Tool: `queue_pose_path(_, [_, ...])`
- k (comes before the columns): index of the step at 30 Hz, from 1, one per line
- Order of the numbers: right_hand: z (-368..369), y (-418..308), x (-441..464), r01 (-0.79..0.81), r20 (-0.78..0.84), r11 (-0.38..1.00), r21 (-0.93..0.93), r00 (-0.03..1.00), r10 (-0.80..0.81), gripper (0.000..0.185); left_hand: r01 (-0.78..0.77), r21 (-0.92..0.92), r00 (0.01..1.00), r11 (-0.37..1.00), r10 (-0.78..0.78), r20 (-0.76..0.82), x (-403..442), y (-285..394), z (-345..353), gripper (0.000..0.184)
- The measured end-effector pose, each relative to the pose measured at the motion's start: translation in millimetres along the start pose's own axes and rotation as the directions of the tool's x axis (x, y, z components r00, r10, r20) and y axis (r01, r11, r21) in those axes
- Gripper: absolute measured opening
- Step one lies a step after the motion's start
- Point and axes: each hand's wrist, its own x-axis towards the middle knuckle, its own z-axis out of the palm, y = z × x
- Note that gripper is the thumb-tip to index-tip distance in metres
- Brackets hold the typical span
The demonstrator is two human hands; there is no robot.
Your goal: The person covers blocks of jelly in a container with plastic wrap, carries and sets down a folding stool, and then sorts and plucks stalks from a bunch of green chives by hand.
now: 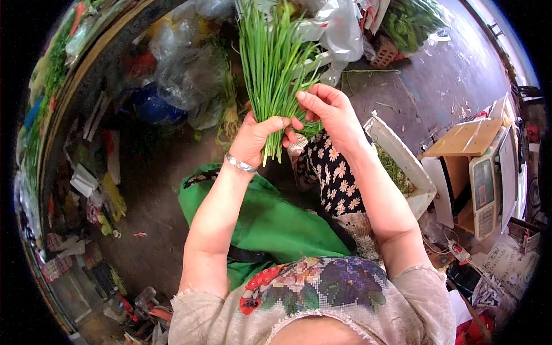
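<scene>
A bunch of garlic chives (275,63) stands upright before me, leaf tips away and cut ends pointing toward my body. My left hand (256,135), with a silver bracelet at the wrist, is wrapped round the lower stems, thumb across the front. At the bunch's right edge, my right hand (328,112) is closed in a pinch on the chive blades; how many blades it has is hidden. Below the hands, a green cloth (270,215) lies over my lap, beside black fabric with daisies (336,178). More greens show behind the right fingers.
A white foam box (422,184) with greens in it stands to the right, near a weighing scale (484,190) and a wooden-topped stand (468,138). Clear plastic bags (192,75) and a blue bag (155,106) lie at left. Leafy greens (411,23) are at the far right.
</scene>
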Motion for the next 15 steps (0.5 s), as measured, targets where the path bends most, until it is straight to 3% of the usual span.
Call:
queue_pose_path(2, [-5.0,2.8,2.2,0.005,-0.035,0.994,0.107,0.999,-0.001,0.022,0.004,0.033,1.0,0.999,-0.004,0.013,-0.3,0.3,4.0,0.03])
queue_pose_path(10, [1.0,-0.2,-10.2,-0.002,0.015,0.991,0.133,1.0,-0.001,0.013,0.066,-0.079,0.997,0.995,-0.063,0.036,1.3,-2.6,6.8,0.026])
queue_pose_path(14, [-3.5,8.2,-8.9,0.026,0.01,1.0,0.015,1.0,-0.026,0.015,0.058,-0.037,0.997,0.998,-0.056,0.043,0.3,1.6,5.5,0.022])
queue_pose_path(15, [-7.1,7.1,-9.3,0.003,-0.044,0.987,-0.161,0.999,-0.01,0.018,0.057,-0.037,0.998,0.998,-0.056,0.042,0.8,0.1,3.8,0.022])
